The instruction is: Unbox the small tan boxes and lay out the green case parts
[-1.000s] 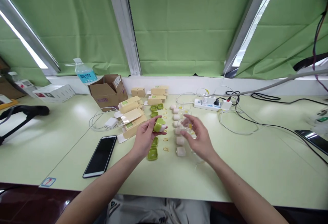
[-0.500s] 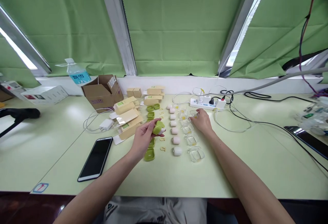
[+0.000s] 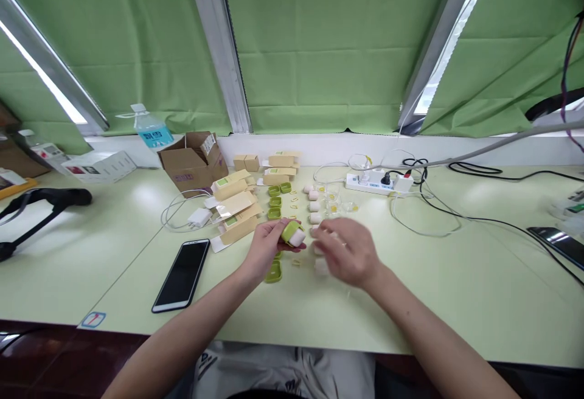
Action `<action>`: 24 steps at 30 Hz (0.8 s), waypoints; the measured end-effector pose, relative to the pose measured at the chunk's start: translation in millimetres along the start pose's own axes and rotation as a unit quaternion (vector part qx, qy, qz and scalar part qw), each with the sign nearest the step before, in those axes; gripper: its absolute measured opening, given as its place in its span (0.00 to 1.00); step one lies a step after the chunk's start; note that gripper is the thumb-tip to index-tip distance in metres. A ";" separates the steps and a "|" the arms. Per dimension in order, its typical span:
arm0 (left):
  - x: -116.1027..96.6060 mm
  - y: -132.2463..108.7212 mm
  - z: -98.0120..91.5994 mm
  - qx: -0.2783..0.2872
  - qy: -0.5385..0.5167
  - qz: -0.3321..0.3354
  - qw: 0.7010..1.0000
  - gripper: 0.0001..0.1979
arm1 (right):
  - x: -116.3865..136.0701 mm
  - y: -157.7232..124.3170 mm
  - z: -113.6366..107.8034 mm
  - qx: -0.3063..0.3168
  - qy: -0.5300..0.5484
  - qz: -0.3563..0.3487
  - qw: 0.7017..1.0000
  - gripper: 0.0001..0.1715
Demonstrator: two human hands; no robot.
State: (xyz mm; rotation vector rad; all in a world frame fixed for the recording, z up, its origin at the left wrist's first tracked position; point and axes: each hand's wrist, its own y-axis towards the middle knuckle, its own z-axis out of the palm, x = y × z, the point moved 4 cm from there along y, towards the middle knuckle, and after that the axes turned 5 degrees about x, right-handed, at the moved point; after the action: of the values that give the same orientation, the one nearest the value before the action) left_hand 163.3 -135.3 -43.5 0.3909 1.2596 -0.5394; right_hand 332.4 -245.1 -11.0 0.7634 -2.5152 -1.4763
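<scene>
In my left hand [image 3: 269, 247] is a small green case [image 3: 289, 228] with a pale pink-white rounded block [image 3: 298, 238] showing at its open end; the fingers are closed round it. Close by on the right, my right hand [image 3: 349, 250] hovers over the row of pale blocks [image 3: 314, 207], fingers bent and smeared by motion. Whether it holds anything is unclear. Green open cases [image 3: 274, 272] stand in a column beneath and beyond my left hand. Small yellow rings [image 3: 296, 263] lie beside them. Clear plastic cases [image 3: 349, 207] sit past my right hand, which hides some of them.
A phone [image 3: 181, 276] lies left of my left arm. Opened cream boxes [image 3: 237, 210], a white charger [image 3: 199, 217] and a brown carton [image 3: 194, 165] are behind it. A power strip [image 3: 371, 183] with cables stands at the back; another phone [image 3: 559, 244] lies far right.
My right hand has come back from the clear cases toward my left hand. My left hand has turned the green case, so more of the pale block shows. The view has shifted slightly.
</scene>
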 end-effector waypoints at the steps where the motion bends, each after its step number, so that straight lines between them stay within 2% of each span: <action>1: 1.2 -0.4 1.2 0.004 0.006 -0.001 1.000 0.28 | 17.9 2.3 5.8 0.013 0.004 -0.036 0.999 0.19; 4: 2.3 -1.5 3.7 0.012 0.024 0.012 1.000 0.23 | 42.7 3.7 20.4 0.041 -0.002 -0.063 0.997 0.20; 9: 3.0 -3.3 5.3 0.023 0.071 -0.009 0.997 0.23 | 34.9 0.7 22.0 0.026 -0.003 -0.039 0.999 0.23; 17: 4.9 -1.6 4.4 0.037 0.096 -0.018 0.995 0.26 | 35.6 0.5 15.4 0.015 0.011 -0.056 0.998 0.20; 19: 1.6 -3.6 4.2 0.032 0.113 0.009 0.993 0.26 | 35.9 -1.5 15.2 0.007 0.012 -0.067 0.998 0.22; 21: -4.6 -8.1 5.2 0.038 0.133 0.065 0.988 0.24 | 33.4 -3.3 14.7 0.003 0.017 -0.060 0.998 0.25; 24: -12.1 -18.2 9.8 0.082 0.191 0.157 0.965 0.27 | 25.9 -5.5 13.7 0.003 0.029 -0.018 0.999 0.30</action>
State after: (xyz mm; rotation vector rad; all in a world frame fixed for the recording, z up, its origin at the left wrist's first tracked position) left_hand 157.9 -153.6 -29.0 0.8503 1.4889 -0.3031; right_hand 307.2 -249.1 -26.4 0.8453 -2.4779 -1.4370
